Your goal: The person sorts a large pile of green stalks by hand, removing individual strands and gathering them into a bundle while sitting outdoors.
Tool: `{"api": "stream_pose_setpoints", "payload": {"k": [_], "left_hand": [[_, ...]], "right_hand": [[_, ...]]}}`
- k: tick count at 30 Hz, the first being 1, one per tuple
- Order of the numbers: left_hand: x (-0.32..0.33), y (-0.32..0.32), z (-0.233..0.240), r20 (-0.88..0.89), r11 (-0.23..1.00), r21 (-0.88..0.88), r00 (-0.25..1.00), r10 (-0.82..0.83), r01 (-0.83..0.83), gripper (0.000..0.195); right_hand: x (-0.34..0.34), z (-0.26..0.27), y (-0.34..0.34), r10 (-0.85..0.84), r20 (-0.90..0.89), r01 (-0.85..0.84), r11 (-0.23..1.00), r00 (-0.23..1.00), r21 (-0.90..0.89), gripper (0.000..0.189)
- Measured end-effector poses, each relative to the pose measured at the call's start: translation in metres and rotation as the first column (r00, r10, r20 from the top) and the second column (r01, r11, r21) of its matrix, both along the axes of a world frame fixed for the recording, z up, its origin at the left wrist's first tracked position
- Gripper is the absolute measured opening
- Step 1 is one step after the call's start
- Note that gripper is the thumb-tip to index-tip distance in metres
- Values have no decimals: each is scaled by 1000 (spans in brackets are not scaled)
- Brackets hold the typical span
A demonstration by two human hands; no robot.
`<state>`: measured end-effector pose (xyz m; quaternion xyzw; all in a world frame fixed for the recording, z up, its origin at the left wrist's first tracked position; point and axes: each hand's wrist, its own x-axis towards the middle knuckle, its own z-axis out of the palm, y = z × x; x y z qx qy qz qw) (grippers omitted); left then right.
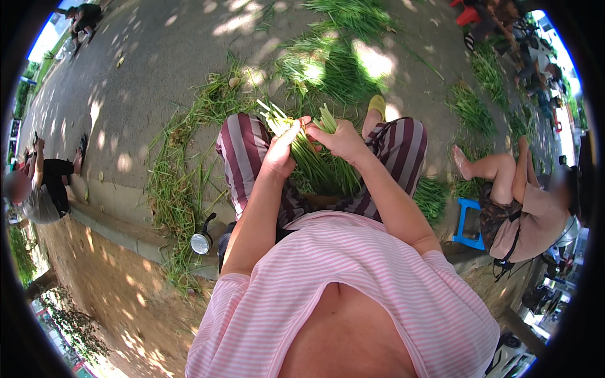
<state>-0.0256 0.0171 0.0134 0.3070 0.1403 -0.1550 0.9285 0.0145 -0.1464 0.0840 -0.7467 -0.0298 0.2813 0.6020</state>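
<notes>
Between my knees, my left hand (285,144) grips a bunch of long green stalks (307,153), perhaps garlic chives, with the pale cut ends pointing up and away from me. My right hand (341,141) holds a smaller bundle of pale-ended stalks (326,119) close beside it. The fingertips of both hands come near each other at the bunch; whether they touch is hard to tell. The green leaves hang down toward my lap, over striped trousers (243,156). Some of the leaf ends are hidden by my hands and arms.
Piles of green stalks (331,71) lie on the pavement ahead. Loose trimmings (175,184) spread at my left, near a lidded metal cup (201,243) by the kerb (127,236). On the right, a person (524,208) sits by a blue plastic stool (468,224). Another person (45,184) sits far left.
</notes>
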Motion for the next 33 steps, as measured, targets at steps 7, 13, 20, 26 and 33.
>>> {"api": "stream_pose_setpoints", "payload": {"k": [7, 13, 20, 26, 33], "left_hand": [[1, 2, -2, 29, 999, -31, 999, -24, 25, 48], [1, 1, -1, -27, 1000, -16, 1000, 2, -2, 49], [1, -1, 8, -56, 998, 67, 998, 26, -22, 39], [1, -3, -7, -43, 949, 237, 974, 222, -206, 29], [4, -6, -27, -47, 832, 510, 959, 280, -218, 20]], "right_hand": [[8, 0, 1, -74, -33, 71, 995, 997, -63, 28], [13, -18, -7, -50, -31, 48, 996, 998, -73, 27], [10, -34, 2, 16, 90, -21, 999, 996, 47, 32], [34, -11, -17, -332, 26, 331, 943, 943, 37, 31], [77, 24, -83, -685, 18, 640, 689, 728, 338, 27]]}}
